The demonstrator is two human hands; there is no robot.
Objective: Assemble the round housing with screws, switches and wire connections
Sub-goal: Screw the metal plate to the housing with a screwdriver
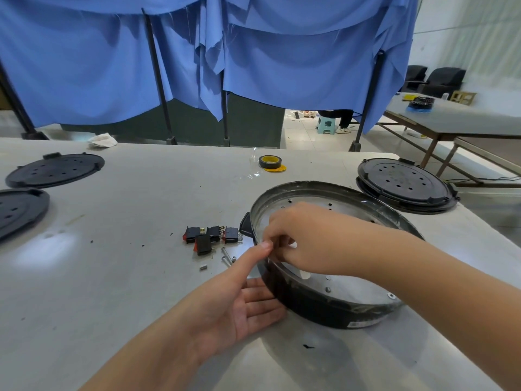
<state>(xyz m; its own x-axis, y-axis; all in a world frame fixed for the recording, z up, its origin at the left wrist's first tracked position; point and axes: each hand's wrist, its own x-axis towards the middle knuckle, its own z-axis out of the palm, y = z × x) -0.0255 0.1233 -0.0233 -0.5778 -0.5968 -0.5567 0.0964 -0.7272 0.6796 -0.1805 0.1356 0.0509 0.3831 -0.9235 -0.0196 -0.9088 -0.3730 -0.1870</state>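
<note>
Centrally, left hand (pixel 239 300) lies flat-fingered against the housing (pixel 332 303); right hand (pixel 301 238) pinches its rim, switches (pixel 211 235) beside.

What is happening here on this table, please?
A person is working on a round black housing with a metal inner plate on a grey table. The left hand lies open against the housing's side, thumb up at the rim. The right hand reaches inside, fingers curled at the rim; what they pinch is hidden. Four black rocker switches with red buttons and loose silver screws wait beside it.
</note>
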